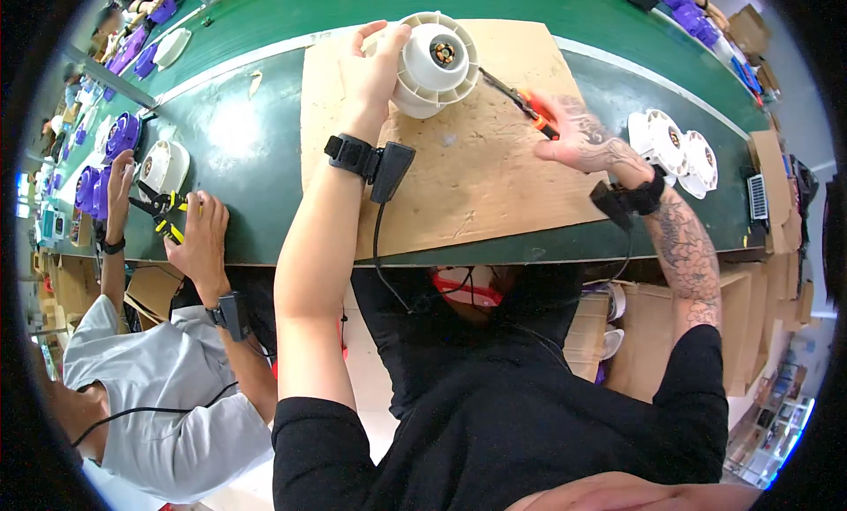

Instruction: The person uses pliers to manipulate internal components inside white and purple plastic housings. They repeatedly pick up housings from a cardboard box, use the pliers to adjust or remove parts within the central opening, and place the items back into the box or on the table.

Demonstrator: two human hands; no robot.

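My left hand (pixel 371 79) grips the left rim of a white round fan housing (pixel 416 86), thumb and fingers around its edge. The housing is tilted up above the far part of the cardboard sheet (pixel 476 189). In its centre opening, copper-coloured coils show. My right hand (pixel 578 139) is closed around long-nose pliers (pixel 528 107) with orange and black handles. Their dark, slender jaws point up and left, the tip close to the housing's right rim. Whether the tip touches the housing, I cannot tell.
Two white fan housings (pixel 700 163) lie on the green table (pixel 256 220) at the right. At the left, a co-worker's hand (pixel 201 242) holds yellow-and-black pliers (pixel 163 213) beside white and purple housings (pixel 88 189). A green conveyor belt (pixel 371 4) runs across the far side.
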